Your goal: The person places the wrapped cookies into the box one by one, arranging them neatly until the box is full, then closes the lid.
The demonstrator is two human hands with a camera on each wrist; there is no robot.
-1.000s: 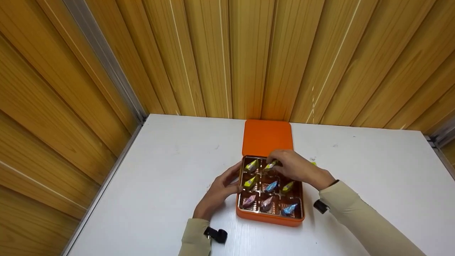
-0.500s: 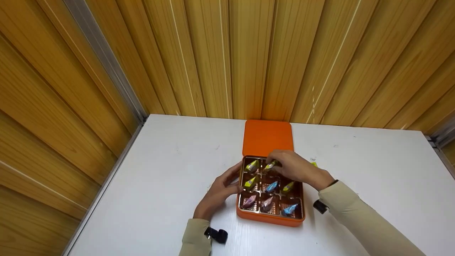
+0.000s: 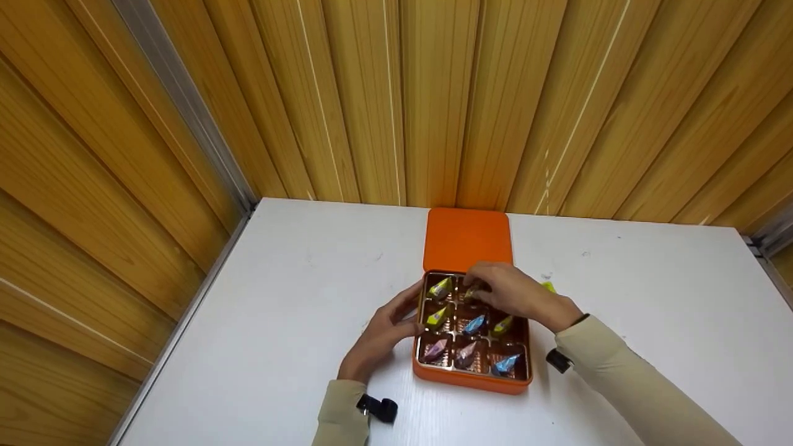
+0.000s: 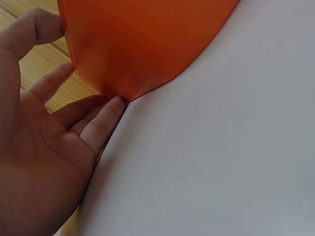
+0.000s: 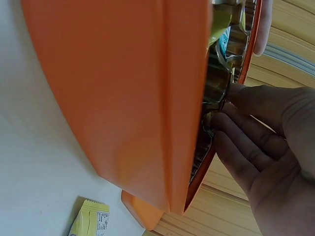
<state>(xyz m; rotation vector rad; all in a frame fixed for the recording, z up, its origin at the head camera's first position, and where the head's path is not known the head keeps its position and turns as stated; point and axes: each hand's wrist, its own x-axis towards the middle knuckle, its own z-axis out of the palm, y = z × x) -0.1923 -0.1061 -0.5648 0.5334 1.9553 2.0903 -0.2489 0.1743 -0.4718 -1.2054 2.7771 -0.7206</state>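
An orange tin [image 3: 471, 381] holds a brown tray divided into compartments with several wrapped candies. My right hand [image 3: 514, 291] reaches over the far right corner and pinches a yellow wrapped candy [image 3: 469, 294] in the far middle compartment. In the right wrist view, the thumb and fingertips of the right hand [image 5: 266, 142] dip inside the rim. My left hand [image 3: 384, 334] lies against the tin's left side, its thumb at the rim. The left wrist view shows the left hand [image 4: 44, 142] with extended fingers touching the orange wall. The far right compartment is hidden.
The orange lid [image 3: 468, 238] lies flat behind the tin, near the wood-panelled wall [image 3: 433, 111]. A yellow packet [image 5: 91, 219] rests on the white table [image 3: 297, 279] to the right of the tin, mostly hidden by my right hand in the head view.
The right fingertips and the yellow candy have sunk slightly lower into the far middle compartment, so less of the candy shows. My left hand and the tin have stayed put.
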